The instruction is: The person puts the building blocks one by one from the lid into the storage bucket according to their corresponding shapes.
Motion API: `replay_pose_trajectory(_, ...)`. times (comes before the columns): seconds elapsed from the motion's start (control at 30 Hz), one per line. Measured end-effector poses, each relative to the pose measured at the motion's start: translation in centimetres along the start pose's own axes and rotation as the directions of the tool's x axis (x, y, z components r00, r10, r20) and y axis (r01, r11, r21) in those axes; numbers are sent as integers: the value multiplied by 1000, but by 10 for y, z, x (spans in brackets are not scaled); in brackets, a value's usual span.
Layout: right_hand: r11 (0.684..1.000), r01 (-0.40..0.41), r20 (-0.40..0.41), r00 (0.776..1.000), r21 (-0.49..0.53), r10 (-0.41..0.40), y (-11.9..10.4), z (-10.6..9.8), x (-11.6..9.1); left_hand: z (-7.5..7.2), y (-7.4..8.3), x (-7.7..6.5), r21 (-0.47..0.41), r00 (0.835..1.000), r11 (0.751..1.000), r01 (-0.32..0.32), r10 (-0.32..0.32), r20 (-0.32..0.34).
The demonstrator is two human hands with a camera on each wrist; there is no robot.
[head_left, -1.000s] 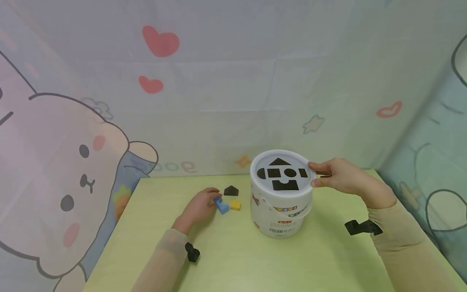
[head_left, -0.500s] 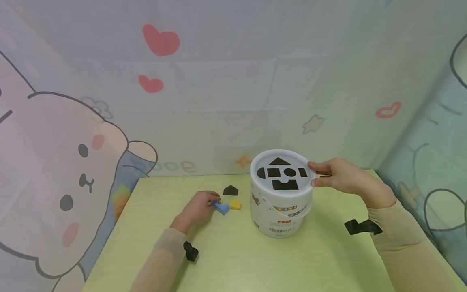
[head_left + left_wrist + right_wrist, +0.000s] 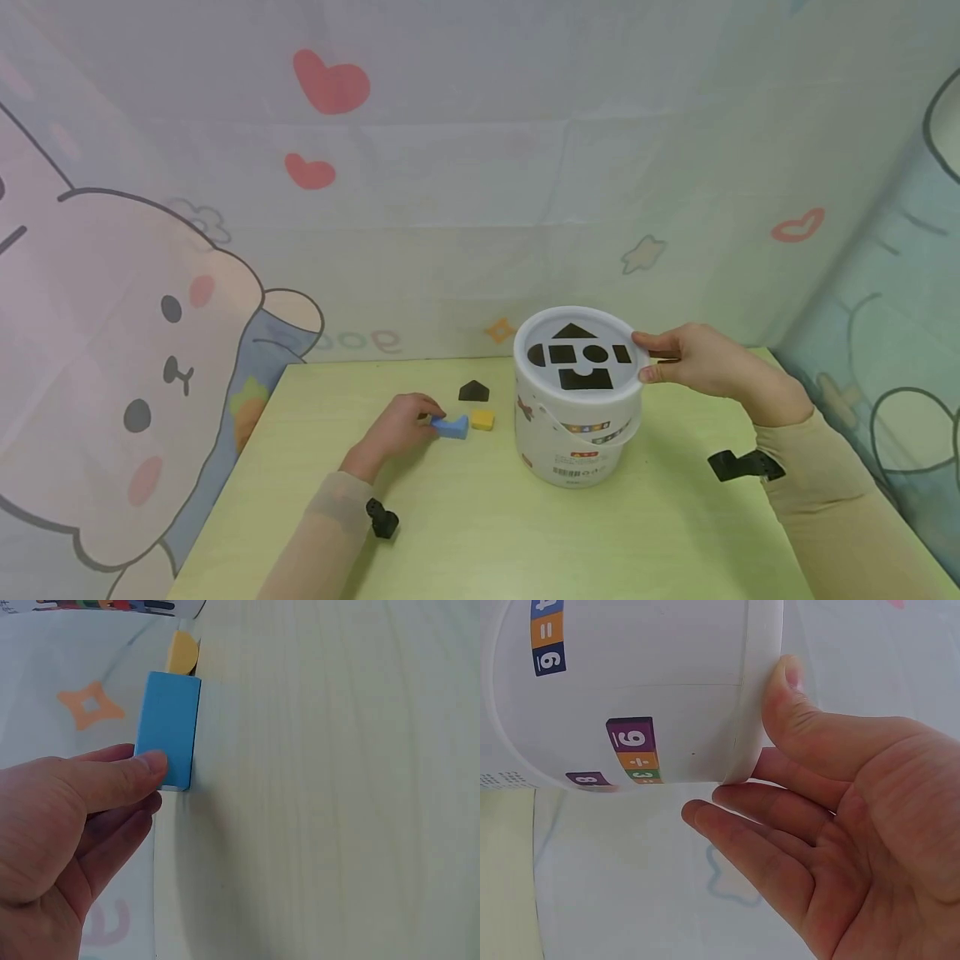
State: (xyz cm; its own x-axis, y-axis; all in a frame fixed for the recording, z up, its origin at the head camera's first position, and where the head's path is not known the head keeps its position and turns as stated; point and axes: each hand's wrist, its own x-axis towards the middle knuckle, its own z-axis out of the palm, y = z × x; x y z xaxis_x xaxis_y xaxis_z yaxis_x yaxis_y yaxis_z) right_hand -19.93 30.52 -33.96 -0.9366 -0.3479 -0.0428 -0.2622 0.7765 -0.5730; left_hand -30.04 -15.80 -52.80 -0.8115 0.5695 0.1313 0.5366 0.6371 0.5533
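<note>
In the head view my left hand [image 3: 396, 427] pinches the left end of a blue arch block [image 3: 450, 427], whose notch faces up. The left wrist view shows the thumb on the broad face of this blue block [image 3: 169, 720], the other fingers behind. A yellow block [image 3: 483, 419] lies just right of it, with a black five-sided piece [image 3: 474, 391] behind. My right hand [image 3: 697, 360] grips the lid's rim on a white bucket [image 3: 577, 446], thumb and fingers at its right edge. The lid [image 3: 542, 332] has several dark shaped openings, among them a triangle, a circle and a notched rectangle.
The bucket stands upright on a light green table [image 3: 480, 533], its white handle [image 3: 558, 425] hanging down in front. A printed cloth [image 3: 480, 167] hangs behind the table's far edge, and another patterned cloth [image 3: 900, 333] on the right side. Black straps sit at both wrists.
My left hand has drawn slightly left and turned the blue arch block from a slant to nearly level, notch up. My right hand and the bucket have stayed in place.
</note>
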Motion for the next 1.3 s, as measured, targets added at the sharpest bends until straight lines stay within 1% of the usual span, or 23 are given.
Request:
replay_pose_trajectory(0.23,1000,3,-1,1000,16,-3,0,0,1,-5,-2,-10,-86,1000,996,13,-12,7)
replay_pose_trajectory(0.43,1000,14,-12,1000,15,-14,1,0,0,-7,-2,-19,-183,1000,983,-15,10,-29)
replay_pose_trajectory(0.67,1000,15,-9,1000,8,-15,0,0,1,-13,3,-27,-258,996,966,-38,17,-84)
replay_pose_trajectory(0.87,1000,19,3,1000,-9,-19,-1,-1,0,-18,15,-29,-323,993,945,-59,23,-115)
replay_pose_trajectory(1.03,1000,18,1,1000,-16,-18,-1,-1,-1,-24,28,-28,-311,990,949,-62,18,-143)
replay_pose_trajectory(1.1,1000,18,1,1000,-13,-18,-1,0,0,-27,34,-26,-317,987,946,-70,20,-157)
replay_pose_trajectory(1.23,1000,15,-3,1000,-15,-15,-1,0,0,-35,49,-22,-349,981,931,-106,40,-192)
replay_pose_trajectory(1.3,1000,16,-5,1000,-21,-16,1,0,0,-39,56,-20,-350,976,928,-126,52,-213)
